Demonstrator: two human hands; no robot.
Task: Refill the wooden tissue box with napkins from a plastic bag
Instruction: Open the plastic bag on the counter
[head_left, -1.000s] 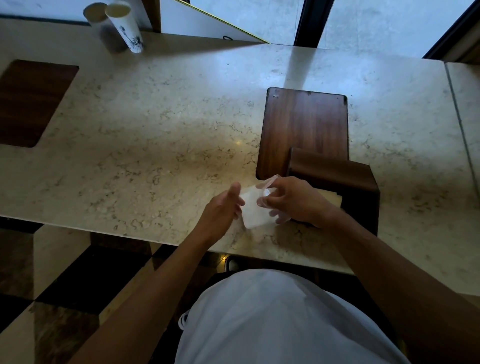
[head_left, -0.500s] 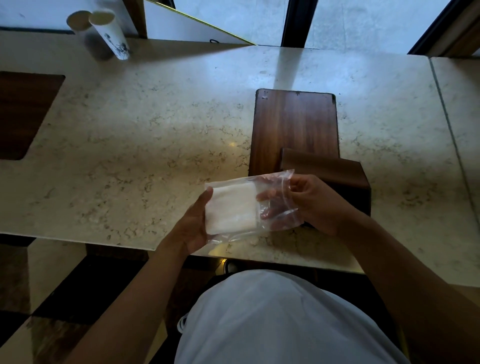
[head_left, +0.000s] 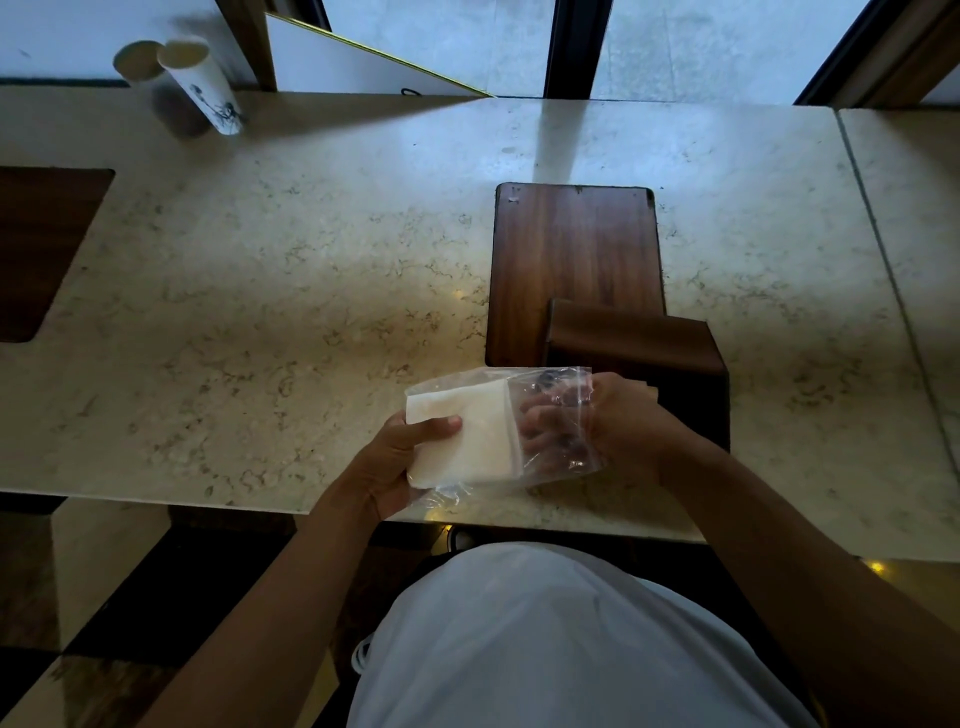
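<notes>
A clear plastic bag (head_left: 563, 397) with a white stack of napkins (head_left: 472, 431) inside is held above the marble counter's front edge. My left hand (head_left: 387, 467) grips the bag's closed end around the napkins, thumb on top. My right hand (head_left: 618, 428) is at the bag's open end, its fingers inside the plastic, next to the napkins. Just behind my right hand stands the dark wooden tissue box (head_left: 639, 348). Its flat wooden lid (head_left: 574, 260) lies on the counter behind it.
The marble counter (head_left: 291, 291) stretches left and right. A white paper cup (head_left: 205, 85) stands at the far left by the wall. A dark wooden inset (head_left: 41, 244) sits at the left edge. Windows run along the back.
The bag with napkins has been lifted up between both hands. My left hand has taken its closed end and my right fingers have gone into the open end.
</notes>
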